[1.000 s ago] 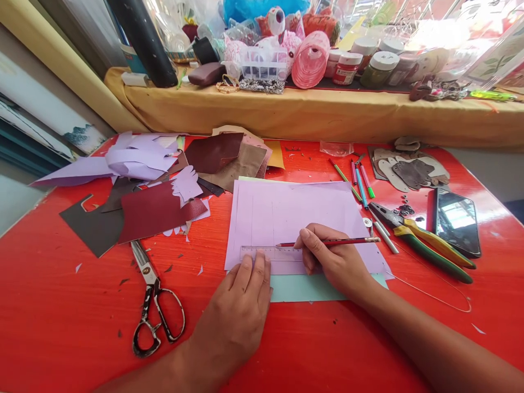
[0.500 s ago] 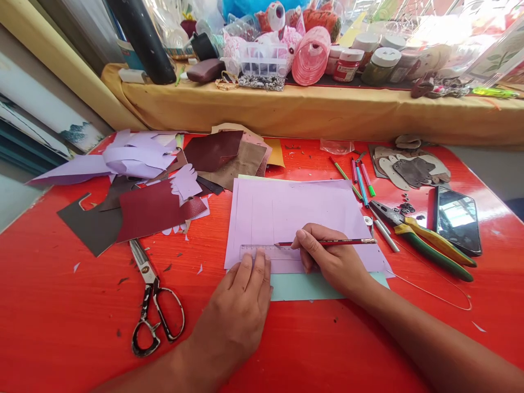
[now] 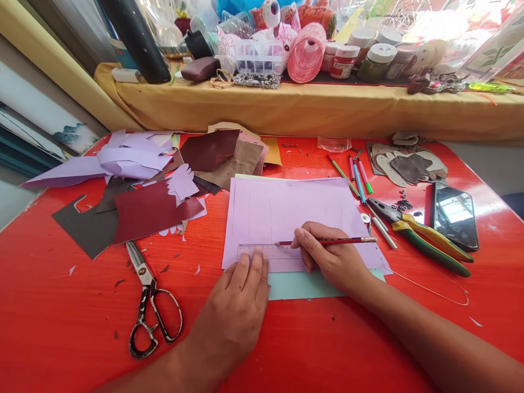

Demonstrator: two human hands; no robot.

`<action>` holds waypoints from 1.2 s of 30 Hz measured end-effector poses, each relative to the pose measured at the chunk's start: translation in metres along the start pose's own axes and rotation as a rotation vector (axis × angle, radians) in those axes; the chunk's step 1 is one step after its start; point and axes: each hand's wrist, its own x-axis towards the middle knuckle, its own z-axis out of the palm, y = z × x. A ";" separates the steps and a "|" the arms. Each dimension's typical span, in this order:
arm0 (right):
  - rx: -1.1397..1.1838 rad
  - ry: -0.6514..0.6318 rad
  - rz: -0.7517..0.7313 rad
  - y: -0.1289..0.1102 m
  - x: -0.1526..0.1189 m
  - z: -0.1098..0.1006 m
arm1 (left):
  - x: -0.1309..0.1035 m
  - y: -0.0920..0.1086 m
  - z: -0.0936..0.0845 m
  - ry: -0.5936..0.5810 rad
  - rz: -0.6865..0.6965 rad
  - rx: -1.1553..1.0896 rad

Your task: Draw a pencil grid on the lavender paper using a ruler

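Observation:
My left hand (image 3: 238,299) lies with its fingers stretched out, the fingertips pressing a clear plastic ruler (image 3: 256,254) flat onto a sheet of lilac paper (image 3: 311,204). The ruler lies crosswise near the sheet's front edge. In my right hand (image 3: 323,248) is a dark red pencil (image 3: 333,240), pinched between thumb and fingers, its tip on the paper at the ruler's upper edge. Thin vertical pencil lines run down the left part of the sheet. Beneath the lilac paper, a pale green sheet (image 3: 303,286) sticks out in front.
Scissors (image 3: 145,289) lie left of my left hand, below leather scraps (image 3: 155,210) and lilac paper cuttings (image 3: 135,158). Right of the paper are felt-tip pens (image 3: 359,183), pliers (image 3: 421,234), a phone (image 3: 454,215) and a loose thread (image 3: 434,295). Jars (image 3: 376,60) line the back ledge.
The pencil tip has slid slightly to the right along the ruler's edge. My left hand and the ruler stay in place on the paper; the whole view has shifted a little.

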 end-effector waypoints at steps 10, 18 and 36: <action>0.038 0.035 0.030 0.001 -0.002 -0.007 | -0.001 0.000 0.003 0.014 -0.003 0.004; 0.033 0.041 0.017 0.003 -0.004 -0.008 | -0.001 -0.001 0.002 0.009 0.004 0.018; 0.119 0.068 0.026 0.006 -0.005 -0.006 | 0.000 -0.002 0.001 0.024 0.011 -0.007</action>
